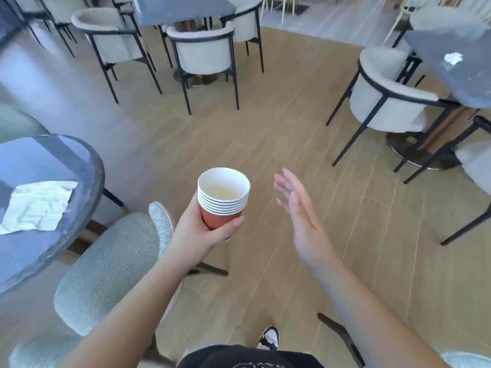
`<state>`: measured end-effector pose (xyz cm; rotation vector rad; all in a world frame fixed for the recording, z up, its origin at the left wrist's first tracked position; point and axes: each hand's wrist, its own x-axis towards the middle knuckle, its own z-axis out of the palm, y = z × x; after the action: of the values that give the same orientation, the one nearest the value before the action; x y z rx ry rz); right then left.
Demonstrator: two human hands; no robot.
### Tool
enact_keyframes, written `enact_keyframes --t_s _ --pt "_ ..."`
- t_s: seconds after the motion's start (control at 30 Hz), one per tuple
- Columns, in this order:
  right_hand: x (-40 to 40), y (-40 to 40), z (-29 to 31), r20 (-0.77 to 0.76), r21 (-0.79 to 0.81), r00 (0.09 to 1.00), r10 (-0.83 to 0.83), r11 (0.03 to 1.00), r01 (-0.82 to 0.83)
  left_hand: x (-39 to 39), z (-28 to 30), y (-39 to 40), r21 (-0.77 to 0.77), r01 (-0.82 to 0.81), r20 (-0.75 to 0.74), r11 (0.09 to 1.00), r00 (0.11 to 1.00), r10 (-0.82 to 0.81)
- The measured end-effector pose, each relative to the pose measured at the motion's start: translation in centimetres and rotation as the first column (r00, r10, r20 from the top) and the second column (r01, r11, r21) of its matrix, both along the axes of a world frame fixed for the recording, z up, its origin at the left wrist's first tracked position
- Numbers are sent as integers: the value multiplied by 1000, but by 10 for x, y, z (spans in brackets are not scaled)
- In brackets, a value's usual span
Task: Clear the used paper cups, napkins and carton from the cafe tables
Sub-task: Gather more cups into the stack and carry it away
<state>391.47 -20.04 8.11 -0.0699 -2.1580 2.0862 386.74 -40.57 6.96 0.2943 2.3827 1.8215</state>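
— Several nested paper cups (223, 193) stand upright in the left hand (198, 232), fingers curled round the red base, above the wooden floor (265, 134).
— And the right hand (300, 208)?
— Empty, fingers straight and slightly spread, just right of the cups. One crumpled napkin (37, 205) lies on the near-left worktop (79, 160); another (453, 58) sits on the far-right worktop (451, 83).

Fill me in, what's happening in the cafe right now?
A person stands between tables, the left hand gripping a stack of nested paper cups. The right hand is open and holds nothing. A crumpled napkin lies on the near left table, and something white and crumpled on the right table.
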Motion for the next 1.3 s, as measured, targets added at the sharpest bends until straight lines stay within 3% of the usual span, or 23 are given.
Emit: enact_keyframes --t_s 0.37,0.6,0.93,1.3 --pt "-132 60 -27 11 -12 1000 6 1000 -6 -130 -17 52 18 -40 35 999 999 39" --pt "-254 84 -28 49 23 999 -16 1000 15 -258 -30 76 62 30 70 998 997 -34" --pt "-390 123 -17 73 64 997 -35 997 30 -412 -20 113 37 12 64 999 998 -14" --pt "-558 267 -25 -36 26 997 -68 997 69 -575 -19 233 36 -27 80 999 996 24"
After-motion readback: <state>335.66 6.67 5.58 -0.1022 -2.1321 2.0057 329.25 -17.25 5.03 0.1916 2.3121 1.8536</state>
